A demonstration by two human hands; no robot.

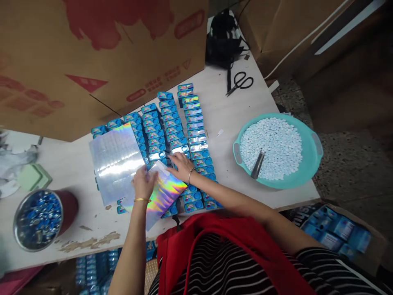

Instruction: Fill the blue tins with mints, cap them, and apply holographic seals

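Observation:
Rows of small blue boxes [172, 123] lie flat across the middle of the white table [221, 106]. Two holographic sticker sheets rest on them: one larger sheet [115, 162] at the left, and a rainbow-shiny sheet [164, 192] nearer me. My left hand [143, 182] rests on the near sheet with fingers curled at its top edge. My right hand [181, 166] reaches over the blue boxes beside that sheet's upper corner, fingers bent down and touching a box or the sheet's edge; which one, I cannot make out.
A teal basin [310, 164] of small white pieces with a metal scoop [258, 164] sits at right. Black scissors [241, 82] lie at the back. A metal bowl [38, 219] of blue items stands at left. A big cardboard box [101, 53] looms behind.

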